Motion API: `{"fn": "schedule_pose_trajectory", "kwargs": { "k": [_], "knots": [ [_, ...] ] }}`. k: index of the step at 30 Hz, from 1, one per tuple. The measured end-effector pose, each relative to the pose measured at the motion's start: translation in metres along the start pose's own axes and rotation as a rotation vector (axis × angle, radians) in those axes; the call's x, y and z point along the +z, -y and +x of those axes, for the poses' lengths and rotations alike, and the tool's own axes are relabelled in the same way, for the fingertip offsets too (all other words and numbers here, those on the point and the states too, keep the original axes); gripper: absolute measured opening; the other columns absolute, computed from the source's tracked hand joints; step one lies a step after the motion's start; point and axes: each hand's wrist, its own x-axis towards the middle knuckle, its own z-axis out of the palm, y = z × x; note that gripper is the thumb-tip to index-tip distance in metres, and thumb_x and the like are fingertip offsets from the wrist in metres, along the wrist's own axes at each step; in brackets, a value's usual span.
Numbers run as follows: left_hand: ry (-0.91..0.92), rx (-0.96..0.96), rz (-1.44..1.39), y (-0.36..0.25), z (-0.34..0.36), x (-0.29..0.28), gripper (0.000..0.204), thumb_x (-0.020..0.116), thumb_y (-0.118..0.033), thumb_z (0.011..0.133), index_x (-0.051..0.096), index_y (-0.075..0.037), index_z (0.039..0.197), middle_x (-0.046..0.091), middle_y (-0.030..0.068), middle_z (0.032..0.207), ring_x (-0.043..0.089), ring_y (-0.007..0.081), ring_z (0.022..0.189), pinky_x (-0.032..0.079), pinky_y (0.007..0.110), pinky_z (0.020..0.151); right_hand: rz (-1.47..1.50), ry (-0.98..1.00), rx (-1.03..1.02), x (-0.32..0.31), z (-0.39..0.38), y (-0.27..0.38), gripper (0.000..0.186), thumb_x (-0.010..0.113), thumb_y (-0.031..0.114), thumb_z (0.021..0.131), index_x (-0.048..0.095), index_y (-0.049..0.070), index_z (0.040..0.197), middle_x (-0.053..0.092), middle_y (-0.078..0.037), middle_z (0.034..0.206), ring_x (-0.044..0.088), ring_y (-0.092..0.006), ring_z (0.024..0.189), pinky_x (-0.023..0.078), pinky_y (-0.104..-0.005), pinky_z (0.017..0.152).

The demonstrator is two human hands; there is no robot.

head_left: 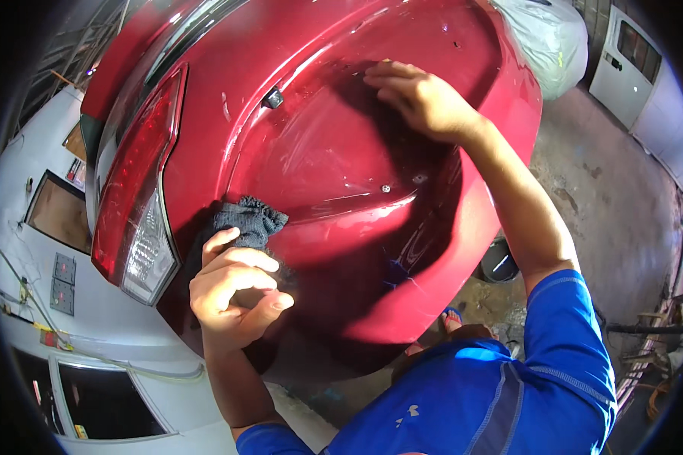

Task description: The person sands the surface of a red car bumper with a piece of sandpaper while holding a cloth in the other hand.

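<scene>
My left hand (239, 292) is open, fingers curled but apart, just in front of a bunched black cloth (247, 224) on the lower left of the red car panel (334, 167). My right hand (421, 98) presses fingers-down on the upper part of the panel, closed over something with a small yellowish edge at the fingertips; most of it is hidden. Wet-looking smears and small fittings show on the panel, and my right arm casts a dark shadow across it.
A tail light (144, 189) borders the panel at left, beside a white wall (30, 152) with cables. A black bucket (501, 262) stands on the concrete floor (599, 197). A pale plastic-covered object (550, 42) and a white door (618, 72) are at upper right.
</scene>
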Motion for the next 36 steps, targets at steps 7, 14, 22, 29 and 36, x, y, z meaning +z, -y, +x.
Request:
{"fn": "schedule_pose_trajectory", "kwargs": {
  "k": [7,14,22,29,36],
  "knots": [
    [-0.017,-0.016,0.004,0.001,-0.004,-0.003,0.034,0.095,-0.035,0.080,0.070,-0.012,0.079,0.075,0.0040,0.076,0.076,0.0191,0.079,0.047,0.046,0.108,0.163,0.376,-0.287,-0.014,0.007,0.023,0.034,0.062,0.006,0.105,0.069,-0.001,0.137,0.061,-0.018,0.154,0.053,-0.0390,0.148,0.049,-0.0469,0.121],
    [-0.142,-0.002,0.031,0.002,-0.002,0.003,0.034,0.094,-0.034,0.084,0.069,-0.010,0.079,0.070,0.0017,0.069,0.077,0.0221,0.079,0.051,0.047,0.104,0.215,0.353,-0.517,0.032,0.018,0.075,0.042,0.058,0.030,0.111,0.068,0.002,0.141,0.064,-0.012,0.153,0.053,-0.0343,0.148,0.044,-0.0432,0.125],
    [-0.155,0.023,0.070,0.003,-0.006,0.004,0.038,0.093,-0.037,0.086,0.069,-0.008,0.080,0.068,0.0036,0.069,0.076,0.0247,0.077,0.053,0.050,0.104,0.094,0.436,-0.505,0.014,-0.003,0.059,0.056,0.056,0.037,0.111,0.055,0.003,0.156,0.053,-0.017,0.163,0.042,-0.0357,0.156,0.039,-0.0475,0.128],
    [-0.183,0.058,0.095,0.002,-0.009,-0.002,0.032,0.091,-0.030,0.089,0.069,-0.006,0.087,0.069,0.0050,0.072,0.077,0.0269,0.081,0.054,0.053,0.102,0.037,0.592,-0.442,-0.015,-0.037,0.049,0.058,0.057,0.037,0.111,0.051,0.004,0.159,0.045,-0.016,0.169,0.037,-0.0354,0.160,0.033,-0.0500,0.131],
    [-0.205,0.070,0.757,-0.005,-0.003,0.008,0.028,0.085,-0.016,0.094,0.071,0.001,0.113,0.075,0.0185,0.118,0.070,0.0361,0.115,0.052,0.049,0.108,0.186,0.486,-0.500,0.023,-0.007,0.062,0.052,0.051,0.034,0.114,0.057,-0.001,0.152,0.048,-0.015,0.167,0.039,-0.0381,0.158,0.032,-0.0489,0.131]
  ]
}}
